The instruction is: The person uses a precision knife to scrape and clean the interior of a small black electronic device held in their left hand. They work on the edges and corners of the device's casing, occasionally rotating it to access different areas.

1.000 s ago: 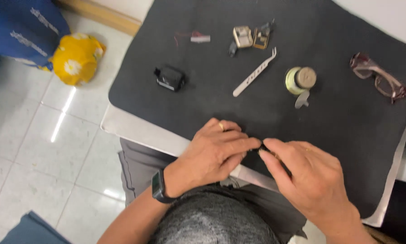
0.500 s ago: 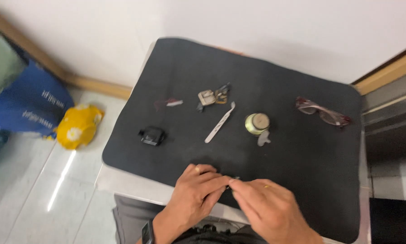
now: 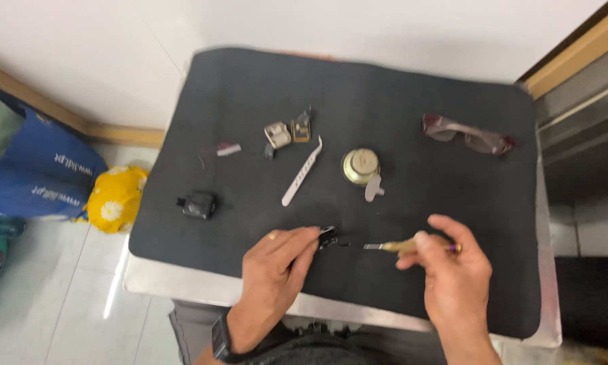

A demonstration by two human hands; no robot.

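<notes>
Both hands work near the mat's (image 3: 358,88) front edge, left hand (image 3: 277,270) fingers pinching a small black part (image 3: 327,237), right hand (image 3: 449,270) gripping a screwdriver (image 3: 412,247).

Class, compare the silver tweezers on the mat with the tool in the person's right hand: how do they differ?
The tweezers lie untouched on the black mat; the tool is held in the right hand. The tweezers are all silver; the tool has a yellowish handle and a short metal tip. The tweezers lie diagonally; the tool is nearly level. Both are slim.

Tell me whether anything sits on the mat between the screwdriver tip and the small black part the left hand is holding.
Nothing visible does. The screwdriver in the right hand points at the black part pinched by the left hand; only bare mat lies between.
</notes>
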